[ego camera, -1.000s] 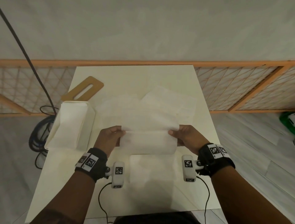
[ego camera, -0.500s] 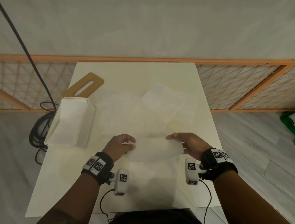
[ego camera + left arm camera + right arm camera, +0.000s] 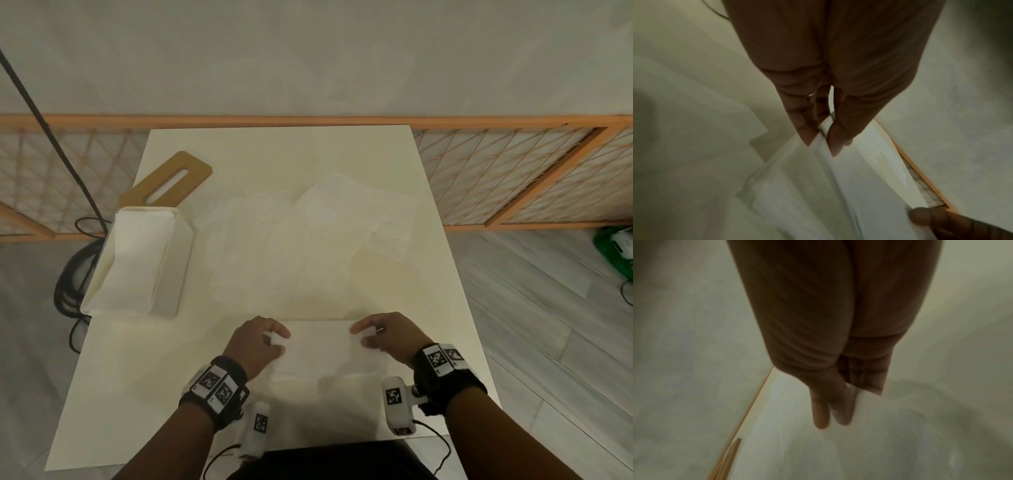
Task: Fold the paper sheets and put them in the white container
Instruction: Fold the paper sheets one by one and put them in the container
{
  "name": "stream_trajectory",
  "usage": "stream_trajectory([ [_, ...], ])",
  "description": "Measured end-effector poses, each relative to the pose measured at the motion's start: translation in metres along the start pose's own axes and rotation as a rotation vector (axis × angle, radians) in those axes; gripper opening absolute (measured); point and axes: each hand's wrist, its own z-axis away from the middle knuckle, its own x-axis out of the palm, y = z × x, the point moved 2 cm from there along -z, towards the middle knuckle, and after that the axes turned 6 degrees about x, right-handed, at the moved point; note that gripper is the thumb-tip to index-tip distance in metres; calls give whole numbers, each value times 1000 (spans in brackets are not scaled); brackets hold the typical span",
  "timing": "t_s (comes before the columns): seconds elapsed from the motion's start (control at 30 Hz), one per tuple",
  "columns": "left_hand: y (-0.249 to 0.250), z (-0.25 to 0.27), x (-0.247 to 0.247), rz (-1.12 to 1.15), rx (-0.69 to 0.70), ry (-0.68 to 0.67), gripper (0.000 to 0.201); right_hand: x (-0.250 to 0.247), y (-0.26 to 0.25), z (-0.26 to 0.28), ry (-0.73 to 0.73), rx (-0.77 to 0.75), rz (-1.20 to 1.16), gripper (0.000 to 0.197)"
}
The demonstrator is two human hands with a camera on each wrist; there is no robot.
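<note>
Left hand [image 3: 258,342] pinches the left end of the folded sheet [image 3: 322,346], thumb and fingertips [image 3: 835,142] closed on its edge in the left wrist view. Right hand [image 3: 385,334] pinches the right end the same way; right wrist view is blurred, but the paper edge sits between thumb and fingers [image 3: 840,410]. Sheet is doubled over and lies near the front edge of the table [image 3: 274,154], roughly centred between the hands, low to or on the surface, can't tell which.

Loose paper sheets [image 3: 291,246] are spread overlapping across the middle of the table, reaching toward the right edge. White container [image 3: 178,267] stands at the left edge, already holding folded paper [image 3: 133,253]. Slotted wooden board [image 3: 168,181] lies behind it near the back left corner.

Step, as I judge it: fold made, crease still to be pressed or a second fold to come, then the carry left to the container.

Risks: paper is thin and limp. If the pinches are uneven the corners slip and the fold goes skewed. If one hand lets go before creasing, the flap may spring open. Dragging the sheet toward the container could snag the nearest loose sheet and push it out of place. Container looks fairly full, so a bulky fold may sit proud or slide out.
</note>
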Motion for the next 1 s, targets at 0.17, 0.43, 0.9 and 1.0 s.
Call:
stream_trajectory([
  [0.17,-4,2,5,-35,-6,3,25,5,3,-9,96,-26,165,26],
  [0.43,-14,-7,15,-172,11,-43,23,7,-11,-15,238,-38,353,2],
  [0.9,9,-36,-15,-76,23,75,12,14,-78,-85,383,-147,329,17],
  [1.0,18,-43,-15,141,-62,26,27,10,-82,-80,407,-147,259,17],
])
